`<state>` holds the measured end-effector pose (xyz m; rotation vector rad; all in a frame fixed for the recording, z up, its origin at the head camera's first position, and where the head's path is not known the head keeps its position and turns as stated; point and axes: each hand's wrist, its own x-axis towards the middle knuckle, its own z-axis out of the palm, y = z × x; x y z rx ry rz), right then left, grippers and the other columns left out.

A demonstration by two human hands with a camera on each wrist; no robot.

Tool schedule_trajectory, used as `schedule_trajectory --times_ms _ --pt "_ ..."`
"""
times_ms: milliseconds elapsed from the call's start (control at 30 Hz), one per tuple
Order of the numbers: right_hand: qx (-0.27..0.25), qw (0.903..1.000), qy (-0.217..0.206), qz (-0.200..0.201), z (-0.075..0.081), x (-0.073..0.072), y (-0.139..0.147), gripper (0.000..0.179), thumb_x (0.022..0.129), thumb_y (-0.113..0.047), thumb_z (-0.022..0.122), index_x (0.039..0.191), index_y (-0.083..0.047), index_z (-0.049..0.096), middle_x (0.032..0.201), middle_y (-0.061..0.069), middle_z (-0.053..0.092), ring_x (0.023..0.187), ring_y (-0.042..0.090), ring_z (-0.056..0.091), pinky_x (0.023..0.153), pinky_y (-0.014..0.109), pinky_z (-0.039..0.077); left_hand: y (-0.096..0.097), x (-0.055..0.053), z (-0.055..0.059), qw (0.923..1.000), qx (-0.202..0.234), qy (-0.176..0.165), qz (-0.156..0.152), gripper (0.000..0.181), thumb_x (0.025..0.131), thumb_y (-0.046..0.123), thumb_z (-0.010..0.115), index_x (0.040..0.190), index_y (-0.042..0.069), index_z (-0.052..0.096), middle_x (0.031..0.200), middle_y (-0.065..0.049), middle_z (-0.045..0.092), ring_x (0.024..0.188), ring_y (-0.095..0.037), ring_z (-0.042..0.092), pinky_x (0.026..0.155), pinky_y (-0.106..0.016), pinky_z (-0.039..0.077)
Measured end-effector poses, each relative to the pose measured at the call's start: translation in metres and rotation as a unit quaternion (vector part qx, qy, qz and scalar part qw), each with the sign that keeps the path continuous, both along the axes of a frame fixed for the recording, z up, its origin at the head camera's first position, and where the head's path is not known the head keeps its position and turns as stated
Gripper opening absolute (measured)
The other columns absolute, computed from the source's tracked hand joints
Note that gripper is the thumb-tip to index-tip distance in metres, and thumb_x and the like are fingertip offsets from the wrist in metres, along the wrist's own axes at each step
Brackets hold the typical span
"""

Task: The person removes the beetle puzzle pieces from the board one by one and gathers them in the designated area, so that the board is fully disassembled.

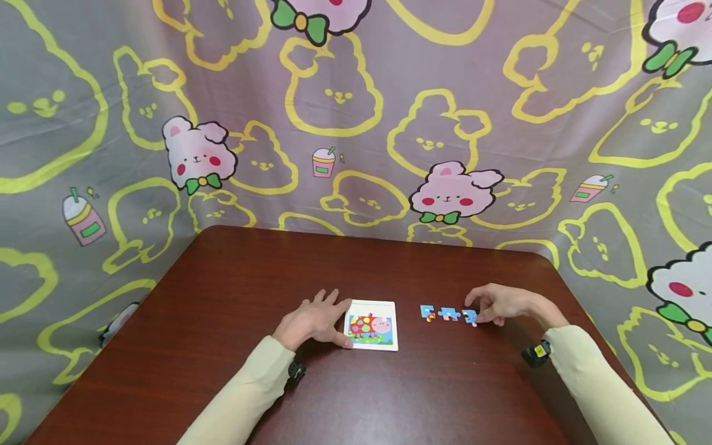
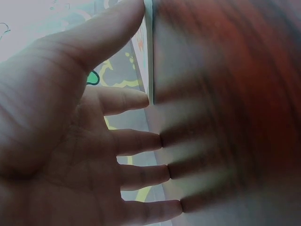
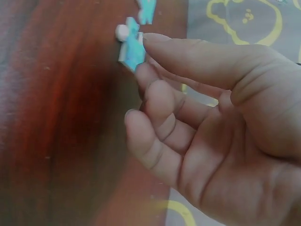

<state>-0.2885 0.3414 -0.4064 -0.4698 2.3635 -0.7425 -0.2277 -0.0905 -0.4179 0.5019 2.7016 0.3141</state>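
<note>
A white square picture board [image 1: 371,308] lies flat on the table, showing a pink animal with a red, spotted body. My left hand [image 1: 314,318] is at its left side, fingers spread and straight. In the left wrist view, thumb and forefinger meet the edge of the board [image 2: 151,56] while the other fingertips touch the table. To the right, my right hand [image 1: 503,303] pinches a blue jigsaw piece [image 3: 134,51] between thumb and forefinger, its other fingers curled loosely. Left of it, a middle jigsaw piece [image 1: 448,313] and a left jigsaw piece [image 1: 426,309] lie in a row.
The dark reddish-brown table [image 1: 267,266] spreads around both hands. A grey curtain [image 1: 367,148] with yellow outlines and cartoon animals hangs behind the table and along its sides. Each wrist wears a small black device, such as the one on the right [image 1: 536,353].
</note>
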Motion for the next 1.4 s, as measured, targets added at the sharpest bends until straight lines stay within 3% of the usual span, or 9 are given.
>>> schedule_trajectory --times_ms 400,600,767,1100,1400 --pt "-0.011 0.9977 0.054 0.039 0.020 0.002 -0.020 0.037 0.093 -0.025 0.068 0.122 -0.002 0.060 0.078 0.016 0.062 0.059 0.017 0.057 0.058 0.033 0.054 0.001 0.000 0.000 1.0000 -0.003 -0.002 0.002 0.096 0.077 0.057 0.075 0.155 0.021 0.032 0.163 -0.015 0.021 0.150 -0.042 0.016 0.115 -0.062 0.024" --pt "-0.044 0.9927 0.111 0.013 0.019 0.003 -0.041 0.029 0.095 -0.025 0.065 0.114 -0.004 0.063 0.085 0.011 0.064 0.063 0.020 0.061 0.060 0.035 0.055 0.001 0.000 -0.001 1.0000 -0.008 0.001 0.000 0.096 0.078 0.058 0.075 0.155 0.021 0.032 0.163 -0.016 0.022 0.150 -0.043 0.017 0.115 -0.062 0.024" --pt "-0.060 0.9899 0.128 0.000 0.021 0.005 -0.060 0.027 0.094 -0.025 0.066 0.113 -0.006 0.064 0.087 0.016 0.066 0.067 0.024 0.063 0.062 0.034 0.055 0.001 -0.001 -0.002 1.0000 -0.008 0.002 -0.002 0.096 0.077 0.058 0.075 0.154 0.020 0.032 0.163 -0.016 0.022 0.149 -0.043 0.018 0.114 -0.063 0.025" --pt "-0.076 0.9849 0.153 0.027 0.016 0.008 -0.097 0.025 0.096 -0.025 0.064 0.112 -0.007 0.064 0.086 0.013 0.067 0.067 0.031 0.063 0.060 0.035 0.053 0.002 -0.001 0.000 1.0000 -0.003 0.001 0.002 0.096 0.077 0.058 0.075 0.155 0.021 0.032 0.163 -0.016 0.022 0.149 -0.043 0.017 0.115 -0.063 0.024" --pt "-0.072 0.9813 0.172 0.047 0.006 0.010 -0.125 0.028 0.095 -0.029 0.065 0.115 -0.010 0.063 0.088 0.013 0.069 0.064 0.020 0.063 0.063 0.030 0.052 0.002 -0.001 -0.001 1.0000 -0.008 0.001 0.000 0.096 0.078 0.058 0.075 0.155 0.021 0.031 0.163 -0.016 0.022 0.150 -0.043 0.017 0.115 -0.062 0.024"
